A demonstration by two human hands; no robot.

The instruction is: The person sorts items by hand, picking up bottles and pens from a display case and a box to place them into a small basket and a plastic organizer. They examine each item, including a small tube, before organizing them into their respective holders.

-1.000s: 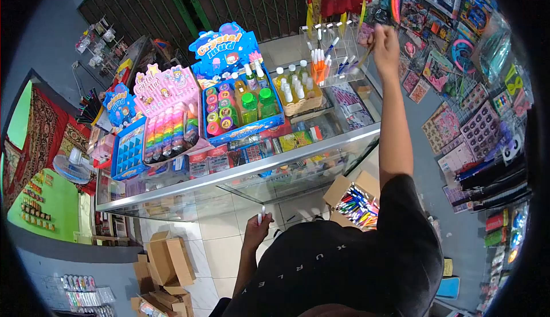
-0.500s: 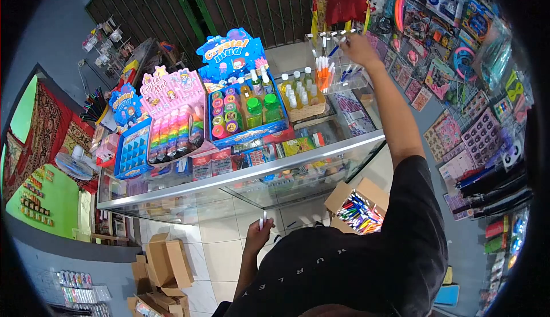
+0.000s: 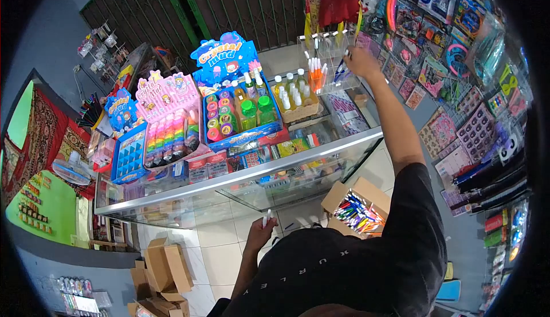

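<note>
My left hand (image 3: 260, 234) is closed around white-capped pens (image 3: 266, 218) held upright in front of my body, low on the near side of the glass counter. How many pens it holds is hard to make out. My right arm reaches over the counter to a clear acrylic pen stand (image 3: 329, 82). There my right hand (image 3: 362, 64) pinches a blue pen (image 3: 345, 58) at the stand's right side; the fingertips are partly hidden. Orange-and-white pens (image 3: 315, 76) stand upright in a front compartment of the stand, left of this hand.
The glass counter (image 3: 246, 180) carries a basket of small bottles (image 3: 298, 111), a blue Crystal Mud box (image 3: 246, 136) and a pink display box (image 3: 172, 165). On the floor, a carton (image 3: 375, 194) holds many pens. Packaged goods (image 3: 441, 76) hang on the right wall.
My right hand has moved down and slightly forward at the pen stand, lowering the blue pen toward its right side. My left hand stays almost in place with its pens. The view has shifted slightly.
</note>
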